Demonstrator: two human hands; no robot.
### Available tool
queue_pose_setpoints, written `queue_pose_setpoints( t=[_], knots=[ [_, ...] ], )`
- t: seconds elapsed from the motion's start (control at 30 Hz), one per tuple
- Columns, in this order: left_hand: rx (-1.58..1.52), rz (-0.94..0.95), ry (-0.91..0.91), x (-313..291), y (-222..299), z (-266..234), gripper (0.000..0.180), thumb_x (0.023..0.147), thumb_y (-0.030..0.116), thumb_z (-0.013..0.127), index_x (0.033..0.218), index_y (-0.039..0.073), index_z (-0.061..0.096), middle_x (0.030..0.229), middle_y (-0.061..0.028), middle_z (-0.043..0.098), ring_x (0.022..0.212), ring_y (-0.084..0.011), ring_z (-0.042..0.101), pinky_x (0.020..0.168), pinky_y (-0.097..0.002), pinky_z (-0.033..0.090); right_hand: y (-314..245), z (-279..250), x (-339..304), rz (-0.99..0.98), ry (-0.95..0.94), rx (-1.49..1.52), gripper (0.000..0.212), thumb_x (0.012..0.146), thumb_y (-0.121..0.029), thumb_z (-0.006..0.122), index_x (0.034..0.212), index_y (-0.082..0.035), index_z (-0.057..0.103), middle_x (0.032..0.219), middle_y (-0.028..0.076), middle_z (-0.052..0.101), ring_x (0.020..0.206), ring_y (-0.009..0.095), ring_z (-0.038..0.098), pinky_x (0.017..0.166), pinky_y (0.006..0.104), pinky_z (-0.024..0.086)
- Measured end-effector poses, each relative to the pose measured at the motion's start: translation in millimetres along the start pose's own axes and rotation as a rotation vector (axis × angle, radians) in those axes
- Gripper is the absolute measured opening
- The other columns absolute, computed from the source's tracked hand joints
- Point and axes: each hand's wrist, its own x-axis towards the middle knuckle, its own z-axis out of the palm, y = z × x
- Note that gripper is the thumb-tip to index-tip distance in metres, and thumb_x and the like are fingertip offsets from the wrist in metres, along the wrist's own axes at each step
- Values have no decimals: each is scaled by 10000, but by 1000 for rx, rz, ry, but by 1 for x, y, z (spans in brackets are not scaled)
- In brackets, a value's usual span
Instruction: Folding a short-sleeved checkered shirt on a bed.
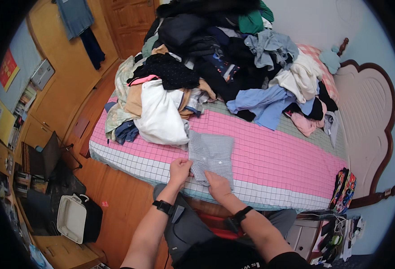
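A folded grey-and-white checked garment (222, 150) lies near the bed's front edge, its left part folded over in a narrower strip. My left hand (180, 171) pinches its near left edge. At the near side, my right hand (218, 184) grips the garment's lower edge, fingertips partly hidden by the cloth. Just beyond it to the left, a bunched white garment (163, 116) touches its far corner. The bedding (269, 157) beneath has pink, white and green checked bands.
A big heap of clothes covers the far half of the bed, with a black dotted garment (170, 71) and a blue shirt (269, 105) in it. The headboard (368, 103) rises at right. On the floor at left stands a black bin with a pale inside (72, 219).
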Motion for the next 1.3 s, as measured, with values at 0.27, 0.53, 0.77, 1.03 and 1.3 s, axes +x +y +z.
queue_pose_setpoints(
  t=[0.27, 0.53, 0.77, 1.03, 1.3],
  knots=[
    [159, 559, -114, -49, 58, 44, 282, 1028, 225, 575, 1152, -6, 679, 984, -93, 708, 848, -168, 667, 764, -291, 537, 66, -149, -31, 547, 151, 880, 310, 894, 56, 570, 1198, 28, 623, 1144, 131, 711, 1031, 252, 690, 863, 376, 548],
    [479, 587, -401, 20, -69, 83, 456, 1029, 287, 534, 1309, -72, 557, 1243, -258, 607, 1219, -368, 563, 1032, -413, 451, 193, -121, -101, 1121, 285, 1615, 399, 897, -1, 643, 1283, 51, 554, 1205, 171, 661, 1058, 294, 661, 879, 403, 540],
    [821, 441, -308, 51, -80, 134, 550, 990, 352, 591, 1282, -111, 534, 1096, -307, 650, 1076, -396, 637, 916, -434, 509, 192, -92, -129, 1156, 408, 1451, 382, 914, -49, 657, 1265, 57, 549, 1192, 158, 659, 1064, 292, 650, 919, 396, 519],
    [559, 388, -223, 1, -79, 143, 449, 945, 333, 672, 1061, -76, 527, 895, -306, 651, 836, -406, 656, 739, -484, 503, 185, -75, -137, 895, 354, 588, 471, 890, -101, 717, 1274, 67, 502, 1109, 164, 687, 988, 249, 664, 880, 383, 526],
    [803, 395, -92, -35, -87, 93, 430, 914, 277, 700, 1126, -64, 546, 792, -222, 617, 768, -359, 610, 692, -446, 489, 138, -118, -127, 776, 355, 219, 470, 811, -187, 750, 1147, 69, 544, 1025, 294, 637, 959, 476, 614, 847, 496, 507]
  ],
)
